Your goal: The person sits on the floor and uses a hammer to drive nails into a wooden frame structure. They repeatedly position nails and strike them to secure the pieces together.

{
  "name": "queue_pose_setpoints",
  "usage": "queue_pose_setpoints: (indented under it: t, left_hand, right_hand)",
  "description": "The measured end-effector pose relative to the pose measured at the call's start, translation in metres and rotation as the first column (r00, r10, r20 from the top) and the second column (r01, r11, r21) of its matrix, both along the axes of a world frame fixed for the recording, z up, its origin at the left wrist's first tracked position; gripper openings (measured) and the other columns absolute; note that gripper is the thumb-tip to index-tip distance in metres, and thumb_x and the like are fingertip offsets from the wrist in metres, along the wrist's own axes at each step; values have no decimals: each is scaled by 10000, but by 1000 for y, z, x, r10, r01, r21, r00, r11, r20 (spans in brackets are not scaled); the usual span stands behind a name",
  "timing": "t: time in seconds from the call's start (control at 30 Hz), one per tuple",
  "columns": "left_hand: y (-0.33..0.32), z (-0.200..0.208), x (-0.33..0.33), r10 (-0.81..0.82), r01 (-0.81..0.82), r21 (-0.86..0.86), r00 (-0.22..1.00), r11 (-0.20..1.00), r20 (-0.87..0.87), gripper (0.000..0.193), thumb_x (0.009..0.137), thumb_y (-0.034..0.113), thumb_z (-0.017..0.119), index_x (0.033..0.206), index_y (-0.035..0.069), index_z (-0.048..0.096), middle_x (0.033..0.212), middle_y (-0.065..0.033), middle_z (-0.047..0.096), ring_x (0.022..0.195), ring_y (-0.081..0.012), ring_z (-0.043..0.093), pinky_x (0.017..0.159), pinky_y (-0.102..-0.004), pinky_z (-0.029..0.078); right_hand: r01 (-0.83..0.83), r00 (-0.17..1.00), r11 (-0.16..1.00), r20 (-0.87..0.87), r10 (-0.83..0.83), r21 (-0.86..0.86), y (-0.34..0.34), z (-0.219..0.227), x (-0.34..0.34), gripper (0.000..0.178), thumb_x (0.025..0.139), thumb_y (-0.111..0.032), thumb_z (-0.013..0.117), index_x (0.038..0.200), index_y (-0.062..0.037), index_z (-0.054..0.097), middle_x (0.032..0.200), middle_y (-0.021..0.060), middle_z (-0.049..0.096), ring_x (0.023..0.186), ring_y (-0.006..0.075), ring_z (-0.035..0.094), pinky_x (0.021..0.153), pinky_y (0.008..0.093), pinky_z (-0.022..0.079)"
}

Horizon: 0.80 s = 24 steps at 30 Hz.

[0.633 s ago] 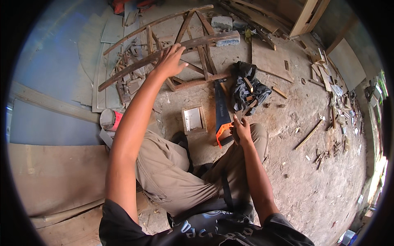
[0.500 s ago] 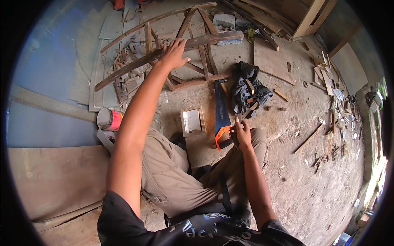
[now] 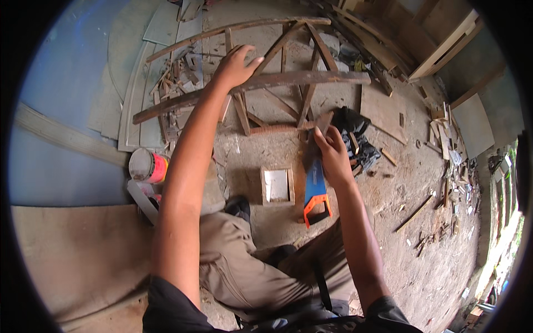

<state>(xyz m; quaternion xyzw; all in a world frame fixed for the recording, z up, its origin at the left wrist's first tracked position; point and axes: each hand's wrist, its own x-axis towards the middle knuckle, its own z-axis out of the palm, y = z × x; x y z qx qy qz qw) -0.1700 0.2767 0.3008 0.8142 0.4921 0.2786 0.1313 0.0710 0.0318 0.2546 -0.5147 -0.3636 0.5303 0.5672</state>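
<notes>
A wooden frame [image 3: 308, 81] of long bars and slanted struts lies ahead of me. My left hand [image 3: 236, 67] is over its middle bar, fingers apart and bent a little; whether it touches the bar is hard to tell. Between the thumb and fingers of my right hand [image 3: 334, 151] is a small flat piece of wood [image 3: 325, 120], held in front of the frame's near bar. Below that hand lies a handsaw [image 3: 316, 191] with a dark blue blade and an orange and black handle, its far end partly hidden.
A small wooden box [image 3: 291, 186] stands on the floor left of the saw. Beside my left arm are a tin [image 3: 145, 166] with a pink label and a roll of tape [image 3: 143, 201]. Black plastic [image 3: 363, 125] holds offcuts; wood scraps [image 3: 441, 133] litter the right side.
My right hand has moved forward past the saw handle, carrying the piece of wood toward the frame. My left hand has lifted from its flat rest on the middle bar. The view has shifted.
</notes>
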Motion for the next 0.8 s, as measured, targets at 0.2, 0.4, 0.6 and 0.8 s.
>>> queue_pose_setpoints:
  t: [0.2, 0.4, 0.6, 0.8]
  left_hand:
    - [24, -29, -75, 75, -47, -392, 996, 919, 56, 597, 958, 547, 515, 1139, -13, 614, 1074, -252, 670, 1044, -377, 653, 888, -413, 498]
    - [-4, -21, -62, 99, -101, -240, 995, 965, -23, 525, 921, 514, 564, 1027, 16, 692, 915, -253, 690, 898, -427, 670, 774, -479, 536]
    - [-7, -5, -76, 15, -10, -360, 1000, 933, 13, 494, 935, 469, 565, 1015, -5, 678, 1030, -304, 653, 940, -435, 655, 783, -483, 528]
    - [13, -19, -108, -40, 105, -398, 985, 911, 167, 472, 954, 398, 577, 1001, -62, 672, 847, -283, 674, 885, -413, 674, 743, -447, 510]
  right_hand:
    - [-6, 998, 978, 56, -6, 209, 211, 88, -59, 446, 937, -273, 670, 1137, 112, 564, 1024, 146, 639, 867, 233, 692, 739, 300, 611]
    - [1, 997, 997, -78, -7, -73, 329, 45, -66, 357, 916, -236, 694, 1045, 80, 590, 890, 116, 633, 766, 261, 695, 700, 351, 646]
    - [140, 987, 988, -75, -145, -69, 400, 0, -82, 305, 918, -238, 695, 976, 54, 629, 873, 120, 657, 727, 237, 689, 662, 333, 636]
    - [118, 993, 993, 10, -118, -7, 438, 18, -130, 326, 930, -228, 673, 1019, 82, 618, 929, 164, 680, 741, 256, 711, 655, 334, 646]
